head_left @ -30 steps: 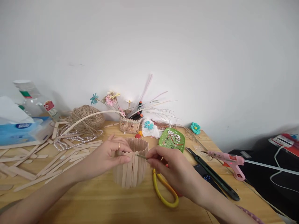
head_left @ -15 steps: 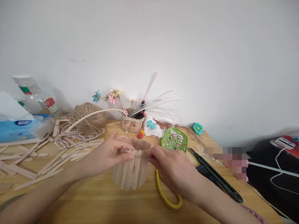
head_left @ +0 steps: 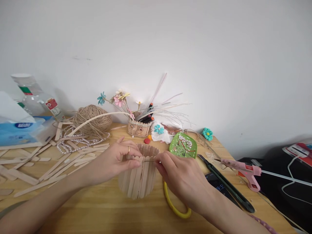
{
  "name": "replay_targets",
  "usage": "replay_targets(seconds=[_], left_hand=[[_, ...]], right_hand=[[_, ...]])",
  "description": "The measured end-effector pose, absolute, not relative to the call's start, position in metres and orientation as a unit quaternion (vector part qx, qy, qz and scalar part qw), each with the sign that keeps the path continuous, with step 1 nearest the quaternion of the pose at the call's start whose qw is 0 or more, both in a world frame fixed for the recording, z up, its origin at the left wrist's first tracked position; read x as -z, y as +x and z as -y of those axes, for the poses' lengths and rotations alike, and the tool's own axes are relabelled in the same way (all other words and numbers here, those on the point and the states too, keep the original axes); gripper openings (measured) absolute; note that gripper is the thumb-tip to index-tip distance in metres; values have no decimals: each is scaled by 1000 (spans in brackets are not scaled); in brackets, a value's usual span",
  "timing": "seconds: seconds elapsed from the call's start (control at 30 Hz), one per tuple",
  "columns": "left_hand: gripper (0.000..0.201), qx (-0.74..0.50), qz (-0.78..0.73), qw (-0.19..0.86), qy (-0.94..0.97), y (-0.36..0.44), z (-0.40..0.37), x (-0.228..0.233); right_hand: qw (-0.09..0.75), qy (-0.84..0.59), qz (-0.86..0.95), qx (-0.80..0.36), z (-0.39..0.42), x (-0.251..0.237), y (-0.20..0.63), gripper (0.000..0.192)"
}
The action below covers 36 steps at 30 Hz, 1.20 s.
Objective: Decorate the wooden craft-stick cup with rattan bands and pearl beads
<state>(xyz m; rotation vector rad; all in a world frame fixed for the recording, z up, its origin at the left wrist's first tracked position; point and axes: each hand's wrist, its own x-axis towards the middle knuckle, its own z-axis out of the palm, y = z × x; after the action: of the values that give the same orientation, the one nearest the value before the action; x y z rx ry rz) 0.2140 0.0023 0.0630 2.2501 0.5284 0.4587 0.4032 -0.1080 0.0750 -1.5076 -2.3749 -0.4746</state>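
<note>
A round cup of upright craft sticks stands in front of me, its scalloped rim up. My left hand pinches the rim's left side, thumb outside and fingers over the inside edge; a ring is on one finger. A thin strand of cord runs across the outside just under the rim. My right hand is closed on the strand's right end with thumb and forefinger, close against the cup's right side. Below the right hand, a yellow curved handle shows in part.
Loose craft sticks, a pearl string and a twine ball lie left. Behind are a decorated stick pot and a green dish. To the right: a utility knife, a phone and a pink glue gun.
The strand sits slightly higher, nearer the rim. Both hands keep almost the same hold, and the camera view has shifted a little.
</note>
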Motion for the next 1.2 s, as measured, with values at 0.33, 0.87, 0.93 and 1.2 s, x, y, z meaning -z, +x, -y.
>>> replay_targets(seconds=[0.33, 0.87, 0.93, 1.2], left_hand=[[23, -185, -195, 386, 882, 213, -1, -61], [18, -187, -240, 394, 867, 216, 8, -60], [19, -188, -246, 396, 864, 217, 10, -61], [20, -215, -243, 406, 854, 216, 14, -59]], right_hand=[[222, -571, 788, 61, 106, -77, 398, 18], [243, -596, 765, -25, 107, -79, 398, 13], [244, -602, 759, -43, 108, -80, 397, 12], [224, -651, 708, -154, 107, -91, 392, 12]])
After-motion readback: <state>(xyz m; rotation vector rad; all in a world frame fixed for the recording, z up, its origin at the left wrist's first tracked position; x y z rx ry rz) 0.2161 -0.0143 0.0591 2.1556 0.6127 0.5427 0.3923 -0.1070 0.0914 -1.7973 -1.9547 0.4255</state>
